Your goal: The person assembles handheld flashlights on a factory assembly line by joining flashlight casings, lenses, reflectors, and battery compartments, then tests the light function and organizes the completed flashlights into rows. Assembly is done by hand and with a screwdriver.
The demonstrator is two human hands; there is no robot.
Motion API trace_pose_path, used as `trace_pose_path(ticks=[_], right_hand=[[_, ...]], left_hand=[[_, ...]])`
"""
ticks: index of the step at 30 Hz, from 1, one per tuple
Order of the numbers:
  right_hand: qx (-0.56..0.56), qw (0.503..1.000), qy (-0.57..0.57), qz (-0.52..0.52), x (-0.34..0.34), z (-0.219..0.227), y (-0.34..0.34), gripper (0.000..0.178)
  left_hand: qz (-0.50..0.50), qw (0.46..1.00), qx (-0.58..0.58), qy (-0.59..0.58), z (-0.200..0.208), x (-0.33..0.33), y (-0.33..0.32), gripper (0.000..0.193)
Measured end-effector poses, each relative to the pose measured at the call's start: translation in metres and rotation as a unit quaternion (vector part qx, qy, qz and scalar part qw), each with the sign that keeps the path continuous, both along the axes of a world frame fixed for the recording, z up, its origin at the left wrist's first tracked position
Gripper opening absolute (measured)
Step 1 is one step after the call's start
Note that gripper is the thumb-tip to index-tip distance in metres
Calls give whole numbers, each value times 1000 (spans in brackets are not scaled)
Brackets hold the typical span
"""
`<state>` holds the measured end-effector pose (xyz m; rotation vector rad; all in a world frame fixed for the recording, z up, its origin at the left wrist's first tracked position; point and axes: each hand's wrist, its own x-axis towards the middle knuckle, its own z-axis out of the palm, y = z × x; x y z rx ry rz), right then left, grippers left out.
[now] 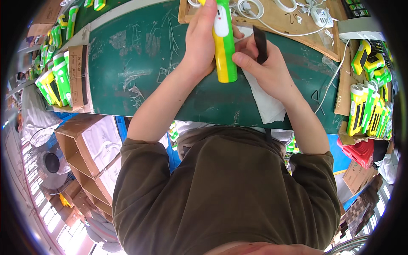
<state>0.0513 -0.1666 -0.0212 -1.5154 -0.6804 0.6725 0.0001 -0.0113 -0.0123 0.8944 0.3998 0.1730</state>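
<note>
A yellow and green flashlight (225,55) is held upright in front of me, its light grey switch panel turned up. My left hand (200,44) is wrapped round its upper left side. The flashlight's top end runs out of the picture. In my right hand (271,72) a flat black strip (260,44) is pinched, close to the flashlight's right side. My right thumb reaches toward the flashlight's lower body; I cannot tell if it touches. Beneath my right hand a white cloth or paper (268,108) lies on the green table (123,85), down to its near edge.
A wooden board (293,38) at the back holds white cables and a white power strip (321,18). A cardboard box (77,78) of flashlights stands at the left, another group of flashlights (365,106) at the right. A white cord (335,76) crosses the table's right side.
</note>
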Motion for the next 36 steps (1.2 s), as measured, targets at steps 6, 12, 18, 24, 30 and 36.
trace_pose_path(ticks=[6,12,18,24,30,36], right_hand=[[30,995,97,8,-1,3,5,43],[1,996,82,37,-4,-5,7,44],[-16,996,79,28,-3,2,9,48],[-24,998,27,45,6,-8,8,44],[19,992,122,5,-1,-1,9,30],[100,987,-124,-33,14,1,-11,20]], left_hand=[[54,990,122,-36,4,0,-4,52],[75,993,92,-29,-18,-2,-4,48],[153,951,264,-45,4,-4,-15,44],[113,975,186,-35,-8,5,-4,51],[65,988,134,-42,1,7,3,52],[-61,985,-155,-48,12,4,24,58]])
